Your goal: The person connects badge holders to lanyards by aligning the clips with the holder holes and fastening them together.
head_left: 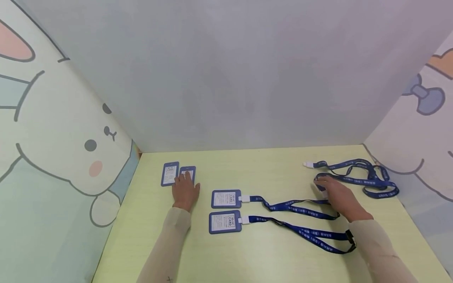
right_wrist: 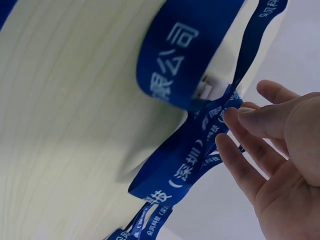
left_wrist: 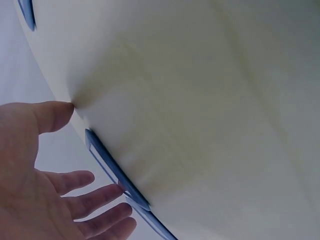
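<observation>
From my distance I count four blue ID card holders and, as far as the tangle lets me count, four blue lanyards; two holders are loose at the left rear of the table (head_left: 269,259), the outer holder (head_left: 170,173) lying just beside the inner holder (head_left: 193,175); the other two, the rear holder (head_left: 226,199) and the front holder (head_left: 225,222), lie in the middle, each joined by a white clip to its own lanyard, the rear lanyard (head_left: 279,206) and the front lanyard (head_left: 260,219); the remaining straps make a tangled heap (head_left: 368,182) at the right, where I see two white ends.

My left hand (head_left: 186,192) rests on the inner holder, its thumb spread apart from the fingers; it covers the lower part of this holder; my right hand (head_left: 341,198) has its fingertips bent at a strap of the heap, but whether they pinch it I cannot tell; this hand hides a part of the straps, and its sleeve (head_left: 375,243) is just beside the front lanyard's loop; around are a plain rear wall (head_left: 240,78) and two side walls with cartoon drawings.
</observation>
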Motion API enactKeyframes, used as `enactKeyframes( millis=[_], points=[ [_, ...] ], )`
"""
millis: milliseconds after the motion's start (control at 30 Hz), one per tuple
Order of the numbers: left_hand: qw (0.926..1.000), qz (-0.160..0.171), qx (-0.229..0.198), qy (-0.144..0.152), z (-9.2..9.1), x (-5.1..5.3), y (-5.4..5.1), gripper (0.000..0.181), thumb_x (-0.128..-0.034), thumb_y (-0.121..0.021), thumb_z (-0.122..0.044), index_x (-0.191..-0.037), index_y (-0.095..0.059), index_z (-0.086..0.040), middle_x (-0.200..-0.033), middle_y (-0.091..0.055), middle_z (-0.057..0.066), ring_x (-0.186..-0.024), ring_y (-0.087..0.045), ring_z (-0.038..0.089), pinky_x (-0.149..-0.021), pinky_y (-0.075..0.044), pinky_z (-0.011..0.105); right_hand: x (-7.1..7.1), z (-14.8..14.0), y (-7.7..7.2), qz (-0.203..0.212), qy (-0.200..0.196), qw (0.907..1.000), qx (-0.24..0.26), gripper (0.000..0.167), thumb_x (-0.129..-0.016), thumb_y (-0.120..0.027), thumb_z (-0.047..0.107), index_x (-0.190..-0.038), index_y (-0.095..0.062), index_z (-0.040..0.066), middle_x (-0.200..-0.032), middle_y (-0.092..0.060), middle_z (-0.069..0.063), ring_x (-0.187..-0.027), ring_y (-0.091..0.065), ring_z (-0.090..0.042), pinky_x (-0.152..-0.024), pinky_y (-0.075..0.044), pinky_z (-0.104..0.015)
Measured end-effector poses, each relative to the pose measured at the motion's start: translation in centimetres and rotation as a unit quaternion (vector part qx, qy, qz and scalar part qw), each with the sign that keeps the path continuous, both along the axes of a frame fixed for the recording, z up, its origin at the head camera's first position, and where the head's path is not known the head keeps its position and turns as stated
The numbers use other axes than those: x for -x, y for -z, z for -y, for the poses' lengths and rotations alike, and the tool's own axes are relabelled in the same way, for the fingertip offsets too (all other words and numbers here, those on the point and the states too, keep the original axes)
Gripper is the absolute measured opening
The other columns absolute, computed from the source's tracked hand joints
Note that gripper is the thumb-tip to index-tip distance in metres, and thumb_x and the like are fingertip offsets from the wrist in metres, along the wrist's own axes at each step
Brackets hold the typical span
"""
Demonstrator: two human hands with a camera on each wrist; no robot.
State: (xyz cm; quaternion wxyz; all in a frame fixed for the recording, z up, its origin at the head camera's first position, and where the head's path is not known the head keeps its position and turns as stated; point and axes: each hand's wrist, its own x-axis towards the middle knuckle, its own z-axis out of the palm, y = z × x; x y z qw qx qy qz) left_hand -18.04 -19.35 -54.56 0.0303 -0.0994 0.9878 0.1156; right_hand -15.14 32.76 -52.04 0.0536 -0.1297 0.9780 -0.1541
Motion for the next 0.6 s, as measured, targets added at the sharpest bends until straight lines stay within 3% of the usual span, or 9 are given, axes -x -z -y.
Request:
enactKeyframes(
  millis=[233, 467, 600],
  points=[
    [0.9997, -0.011, -0.011, 0.018, -0.2, 0.1, -0.1, 0.066, -0.1015, -0.067, -0.027, -0.151, -0.044, 0.010, -0.148, -0.051, 0.033, -0.134, -0.050, 0.050, -0.115, -0.043, 0.059, 0.3, -0.7, 0.4, -0.002, -0.019, 0.9998, -0.003, 0.045, -0.095, -0.053, -0.020, -0.133, -0.069, -0.003, -0.143, -0.056, -0.031, -0.130, -0.054, -0.055, -0.102, -0.050, -0.067],
    [0.9979, -0.005, -0.062, 0.021, 0.0, 0.3, 0.1, 0.064, -0.1010, -0.067, -0.021, -0.152, -0.044, 0.010, -0.151, -0.046, 0.034, -0.137, -0.047, 0.052, -0.113, -0.046, 0.061, 0.5, -1.2, 0.8, 0.003, -0.046, 0.9989, 0.005, 0.048, -0.090, -0.055, -0.025, -0.125, -0.075, 0.000, -0.133, -0.055, -0.027, -0.114, -0.064, -0.048, -0.089, -0.059, -0.060],
    [0.9967, -0.002, -0.077, 0.027, 0.2, 0.5, 0.4, 0.060, -0.1023, -0.066, -0.018, -0.153, -0.045, 0.008, -0.153, -0.044, 0.032, -0.137, -0.047, 0.052, -0.111, -0.047, 0.062, 0.7, -1.4, 0.8, 0.004, -0.055, 0.9985, -0.002, 0.044, -0.090, -0.058, -0.025, -0.119, -0.079, 0.001, -0.131, -0.055, -0.027, -0.114, -0.064, -0.047, -0.089, -0.059, -0.060]
  ],
)
